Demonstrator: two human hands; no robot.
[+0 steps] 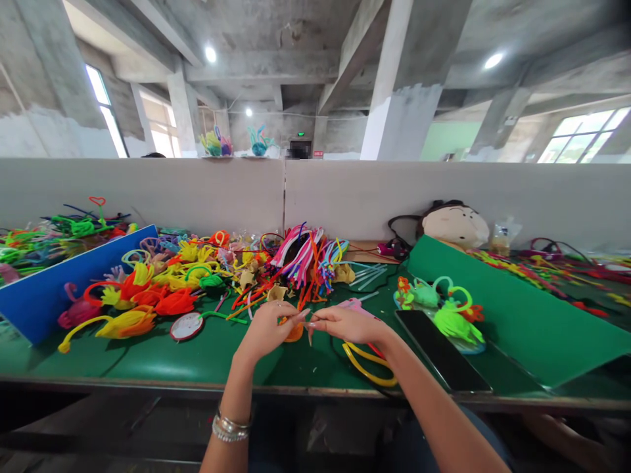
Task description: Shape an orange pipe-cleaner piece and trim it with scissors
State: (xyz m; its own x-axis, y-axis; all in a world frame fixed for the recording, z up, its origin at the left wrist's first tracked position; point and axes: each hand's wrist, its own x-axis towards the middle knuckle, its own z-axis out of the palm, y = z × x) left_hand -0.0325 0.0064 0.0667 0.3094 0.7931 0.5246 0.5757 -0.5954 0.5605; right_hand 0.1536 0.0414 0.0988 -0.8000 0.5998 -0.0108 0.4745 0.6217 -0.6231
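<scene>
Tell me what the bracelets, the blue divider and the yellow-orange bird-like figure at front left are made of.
Bracelets: apparently polished silver-coloured metal, from their bright glints.
Blue divider: smooth, probably plastic or coated board; it's thin, flat and evenly coloured.
Yellow-orange bird-like figure: likely fuzzy chenille stems, given its soft, thick strands.

The worktop (162,364) is showing a smooth, faintly glossy green surface, reflecting light near its front edge. The stems (300,256) by its back edge are looking fuzzy and matt, as are the yarn-like birds (131,323). The phone (438,348) by the front edge is presenting glossy black, the bangles (231,427) are gleaming like polished metal, and the beams (266,66) are looking like rough, matt concrete.
</scene>
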